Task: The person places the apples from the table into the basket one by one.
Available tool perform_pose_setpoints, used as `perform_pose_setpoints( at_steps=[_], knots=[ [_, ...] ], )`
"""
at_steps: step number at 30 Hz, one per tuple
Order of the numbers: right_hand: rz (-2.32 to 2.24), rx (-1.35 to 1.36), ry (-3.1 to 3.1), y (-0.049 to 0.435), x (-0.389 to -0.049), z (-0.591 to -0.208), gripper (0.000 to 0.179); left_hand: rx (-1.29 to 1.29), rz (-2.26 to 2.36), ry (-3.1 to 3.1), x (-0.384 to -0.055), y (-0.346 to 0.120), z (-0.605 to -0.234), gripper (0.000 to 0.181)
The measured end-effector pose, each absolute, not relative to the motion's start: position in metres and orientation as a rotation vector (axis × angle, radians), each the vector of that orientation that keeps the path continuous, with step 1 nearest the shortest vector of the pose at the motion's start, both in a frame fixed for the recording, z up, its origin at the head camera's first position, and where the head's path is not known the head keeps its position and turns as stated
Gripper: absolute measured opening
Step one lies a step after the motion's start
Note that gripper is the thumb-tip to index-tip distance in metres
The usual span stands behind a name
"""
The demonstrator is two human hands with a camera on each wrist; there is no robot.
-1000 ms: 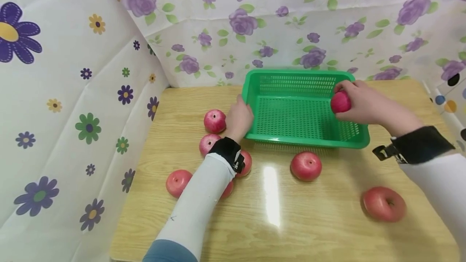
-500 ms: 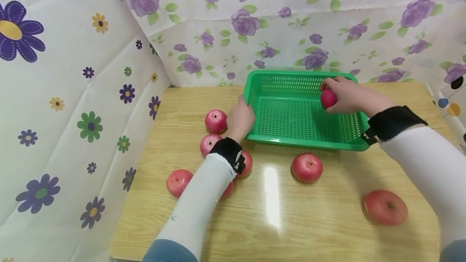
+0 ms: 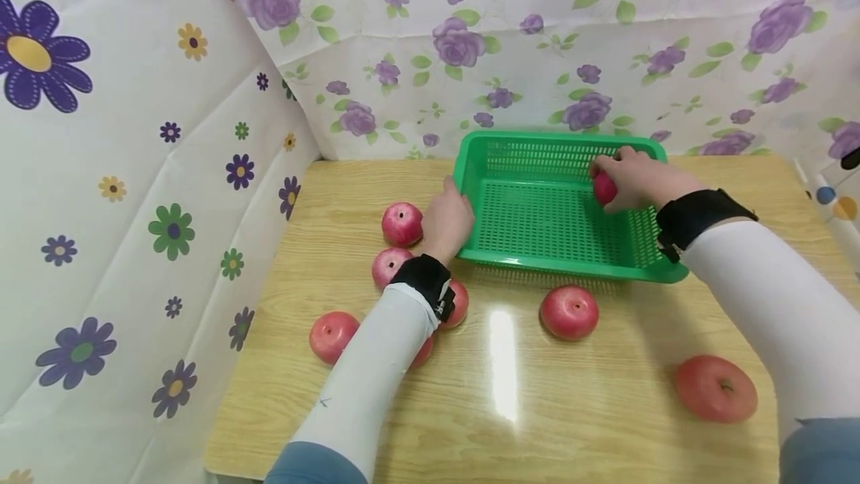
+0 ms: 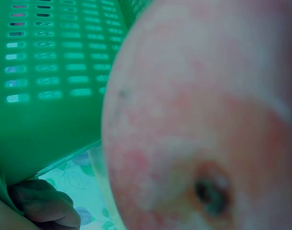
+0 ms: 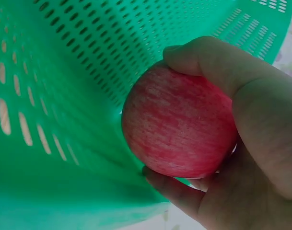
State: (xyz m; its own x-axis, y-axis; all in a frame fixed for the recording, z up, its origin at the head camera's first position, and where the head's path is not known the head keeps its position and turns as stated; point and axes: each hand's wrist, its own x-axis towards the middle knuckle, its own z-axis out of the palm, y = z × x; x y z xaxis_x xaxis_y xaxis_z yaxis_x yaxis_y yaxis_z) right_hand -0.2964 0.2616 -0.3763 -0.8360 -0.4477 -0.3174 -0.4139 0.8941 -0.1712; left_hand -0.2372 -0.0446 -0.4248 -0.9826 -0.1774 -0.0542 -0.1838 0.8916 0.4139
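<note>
On the wooden table stands a green plastic basket (image 3: 537, 222) with slotted walls. My left hand (image 3: 446, 222) grips its left rim; in the left wrist view, curled fingers (image 4: 45, 203) show at the basket's edge. Inside the basket's right part, my right hand (image 3: 638, 178) holds a red apple (image 5: 179, 124) between thumb and fingers, close to the wall. A red apple (image 3: 402, 224) lies right beside my left hand, and a blurred apple (image 4: 184, 120) fills much of the left wrist view. Whether the held apple touches the basket floor is unclear.
Near my left forearm lie more apples: a pale red one (image 3: 391, 267), one partly behind the wrist strap (image 3: 457, 303), and another (image 3: 334, 337) to its left. One apple (image 3: 569, 312) sits before the basket, a larger one (image 3: 716, 388) at right. Flowered sheeting (image 3: 403, 36) hangs behind.
My right hand has moved left and lowered the apple from above the basket's right rim into its right part. My left hand keeps its grip on the rim.
</note>
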Motion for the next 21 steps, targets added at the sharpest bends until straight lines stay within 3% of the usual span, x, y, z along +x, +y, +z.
perform_pose_setpoints(
  at_steps=[21],
  knots=[
    [-0.083,-0.726,2.730,0.265,-0.306,-0.397,0.066,-0.298,0.691,3.037,-0.239,-0.044,-0.428,0.052]
  ],
)
